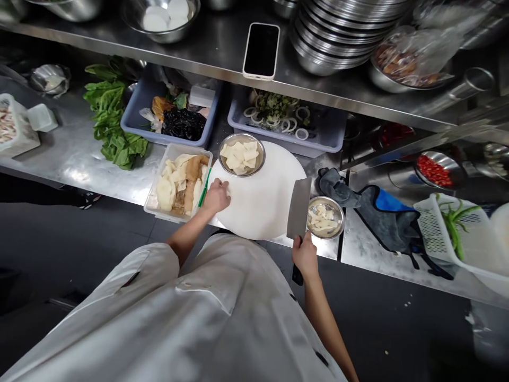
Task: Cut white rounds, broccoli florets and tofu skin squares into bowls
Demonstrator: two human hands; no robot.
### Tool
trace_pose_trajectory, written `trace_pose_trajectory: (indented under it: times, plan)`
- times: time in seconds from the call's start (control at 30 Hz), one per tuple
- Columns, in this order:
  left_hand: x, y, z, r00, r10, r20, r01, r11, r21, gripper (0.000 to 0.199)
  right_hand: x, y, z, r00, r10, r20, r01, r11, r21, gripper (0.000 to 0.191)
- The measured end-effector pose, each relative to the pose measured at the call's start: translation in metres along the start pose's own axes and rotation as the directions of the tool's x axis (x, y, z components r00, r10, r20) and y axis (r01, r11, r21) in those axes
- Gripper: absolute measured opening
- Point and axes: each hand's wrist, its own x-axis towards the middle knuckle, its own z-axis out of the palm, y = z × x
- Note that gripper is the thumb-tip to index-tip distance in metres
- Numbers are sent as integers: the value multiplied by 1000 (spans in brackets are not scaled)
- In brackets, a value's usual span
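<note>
My right hand (pixel 305 258) is wrapped round the dark handle of a cleaver (pixel 299 208), whose wide blade stands over the right edge of a round white cutting board (pixel 264 204). My left hand (pixel 217 196) rests at the board's left edge with its fingers curled; whatever is under them is too small to make out. Just above it, a metal bowl of pale slices (pixel 239 155) sits on the board. Left of that hand is a plastic container of pale and brown pieces (pixel 178 183), with a green strip (pixel 204 188) beside it. Another metal bowl with pale scraps (pixel 325 217) is right of the cleaver.
Blue-grey tubs (pixel 169 139) (pixel 286 143) stand behind the board, under a metal shelf (pixel 222 69) bearing a phone (pixel 261 51) and stacked bowls (pixel 334 34). Leafy greens (pixel 113 114) lie left. Grey cloths (pixel 384 223) and a white basket (pixel 433 228) are at right.
</note>
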Motion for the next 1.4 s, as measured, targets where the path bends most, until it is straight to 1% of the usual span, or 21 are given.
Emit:
trace_pose_trajectory:
  times: [0.07, 0.17, 0.27, 0.33, 0.4, 0.47, 0.57, 0.63, 0.7, 0.8, 0.87, 0.93, 1.0, 1.07, 1.1, 1.13, 1.17, 1.2, 1.27, 1.33, 1.4]
  plan:
    - [4, -8, -2, 995, 64, 83, -68, 997, 47, 39, 9, -2, -3, 1000, -11, 7, 11, 1000, 14, 29]
    - [-1, 0, 0, 986, 64, 152, -79, 992, 96, 33, 26, -10, -9, 999, -28, 23, 28, 999, 17, 28]
    - [-8, 14, 3, 988, 67, 142, -83, 990, 110, 40, 43, -24, -16, 999, -32, 24, 33, 998, -47, 28]
    - [-11, 18, 7, 983, 135, 128, -148, 984, 102, 44, 51, -36, -19, 999, -37, 14, 38, 991, -127, 27]
    - [-11, 20, 12, 964, 232, 129, -244, 966, 90, 39, 55, -49, -22, 999, -43, 10, 44, 977, -210, 28]
    - [-11, 22, 18, 948, 291, 127, -303, 949, 84, 30, 54, -62, -23, 999, -43, 14, 45, 960, -278, 28]
    - [-13, 29, 25, 961, 267, 74, -272, 960, 71, 30, 49, -79, -23, 999, -45, 20, 49, 936, -349, 29]
    - [-15, 36, 29, 967, 254, 19, -255, 966, 46, 36, 43, -88, -19, 999, -38, 19, 43, 923, -382, 29]
    - [-18, 45, 34, 950, 310, -18, -310, 951, 24, 40, 37, -96, -13, 1000, -24, -3, 21, 913, -408, 31]
    - [-23, 56, 44, 877, 481, 19, -481, 877, 10, 36, 28, -105, 1, 997, -39, -69, 6, 904, -428, 35]
    - [-26, 60, 51, 836, 546, 56, -547, 837, -6, 31, 25, -108, 13, 993, -84, -83, 39, 897, -440, 38]
    - [-28, 61, 56, 834, 547, 66, -546, 837, -33, 28, 25, -107, 24, 987, -141, -82, 89, 885, -456, 41]
    - [-29, 60, 59, 855, 515, 55, -511, 857, -74, 27, 26, -103, 31, 971, -207, -116, 132, 878, -460, 43]
    - [-29, 58, 60, 874, 485, 30, -475, 866, -154, 26, 27, -101, 36, 942, -301, -148, 225, 893, -390, 45]
    - [-29, 57, 60, 880, 474, 10, -460, 858, -230, 24, 27, -102, 38, 925, -358, -127, 307, 902, -304, 46]
    - [-30, 55, 60, 887, 461, -14, -440, 839, -320, 20, 27, -104, 41, 911, -405, -81, 387, 906, -172, 48]
    - [-30, 54, 60, 895, 445, -36, -420, 812, -406, 17, 27, -107, 44, 904, -427, -12, 427, 904, 13, 50]
    - [-31, 53, 60, 908, 417, -53, -389, 784, -484, 15, 27, -112, 48, 900, -430, 71, 407, 889, 211, 51]
    - [-34, 51, 59, 943, 327, -68, -298, 731, -613, 18, 29, -124, 57, 894, -391, 219, 242, 833, 498, 48]
    - [-39, 46, 55, 962, 261, -83, -240, 657, -714, 23, 33, -135, 65, 885, -345, 313, 52, 740, 671, 42]
    - [-43, 37, 46, 954, 272, -127, -264, 556, -788, 30, 37, -141, 67, 869, -336, 363, -92, 611, 786, 37]
